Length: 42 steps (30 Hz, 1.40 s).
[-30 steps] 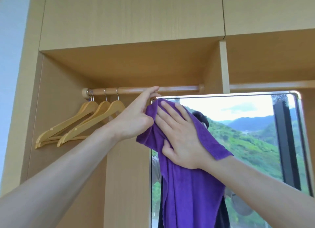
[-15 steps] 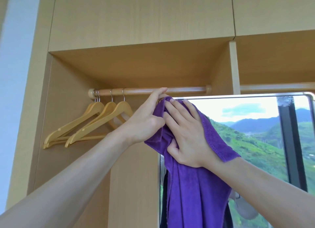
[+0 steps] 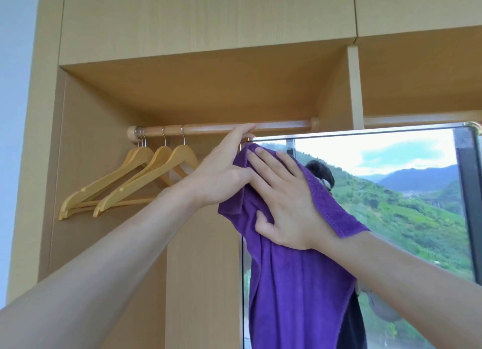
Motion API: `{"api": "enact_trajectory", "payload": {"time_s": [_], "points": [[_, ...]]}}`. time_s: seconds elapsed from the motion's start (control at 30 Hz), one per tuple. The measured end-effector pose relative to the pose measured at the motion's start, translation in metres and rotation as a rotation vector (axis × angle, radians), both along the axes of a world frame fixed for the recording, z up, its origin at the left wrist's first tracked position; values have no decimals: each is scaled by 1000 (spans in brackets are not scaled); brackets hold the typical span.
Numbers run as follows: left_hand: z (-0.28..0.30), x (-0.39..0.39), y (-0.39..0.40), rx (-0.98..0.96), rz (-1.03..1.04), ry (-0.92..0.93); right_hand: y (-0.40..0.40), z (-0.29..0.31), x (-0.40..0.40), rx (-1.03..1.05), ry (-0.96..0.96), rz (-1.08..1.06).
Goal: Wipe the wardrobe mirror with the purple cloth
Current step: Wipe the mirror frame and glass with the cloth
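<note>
Okay, near to far.
Forearms: both bare, reaching up from the bottom corners toward the mirror's top-left corner.
Purple cloth (image 3: 292,291): deep purple terry, stitched hem showing along its right edge, bunched at the top, hanging in long folds down past the bottom of the view.
Cloth position: against the upper-left part of the wardrobe mirror (image 3: 391,218), top bunch right at the mirror's top-left corner, covering the left strip of glass.
Right hand (image 3: 284,202): flat on the cloth, fingers spread and pointing up-left, thumb tucked into a fold; grip is a pressing palm, not a closed fist.
Left hand (image 3: 221,176): just left of the right hand, touching it; thumb side pinches the cloth's top edge, fingertips reach up to the mirror corner just below the rail. Grip: holding the cloth.
Mirror: thin metal frame, rounded corners; reflects green hills, cloudy sky, a dark vertical window post, part of the person behind the cloth.
Rail (image 3: 221,129): wooden rod across the open bay, just above the left hand.
Hangers (image 3: 135,181): wooden, metal hooks, bunched at the rail's left end, well apart from the cloth.
Wardrobe (image 3: 208,17): light wood, closed upper doors.
</note>
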<state>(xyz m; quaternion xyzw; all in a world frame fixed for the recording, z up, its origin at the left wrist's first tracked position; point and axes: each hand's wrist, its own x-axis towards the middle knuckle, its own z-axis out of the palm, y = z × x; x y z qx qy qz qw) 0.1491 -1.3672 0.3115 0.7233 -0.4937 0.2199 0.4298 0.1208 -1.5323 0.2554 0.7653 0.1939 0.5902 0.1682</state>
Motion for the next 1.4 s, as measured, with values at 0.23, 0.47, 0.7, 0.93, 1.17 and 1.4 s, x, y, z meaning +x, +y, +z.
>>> {"api": "enact_trajectory", "payload": {"time_s": [0.23, 0.47, 0.7, 0.93, 1.17, 1.4], "points": [[2, -2, 0, 25, 27, -36, -33, -1, -27, 146, -59, -149], [-1, -15, 5, 7, -36, 4, -40, -13, -45, 377, -168, -239], [2, 6, 1, -24, -68, 27, 12, 0, -3, 163, -79, -69], [0, 13, -6, -34, -38, -1, 23, -30, 13, 179, -39, -54], [1, 18, -12, -7, 70, -18, 2, -137, 5, 35, 150, -92], [0, 25, -20, 7, 138, -167, -7, -102, -6, 168, 63, -158]]}}
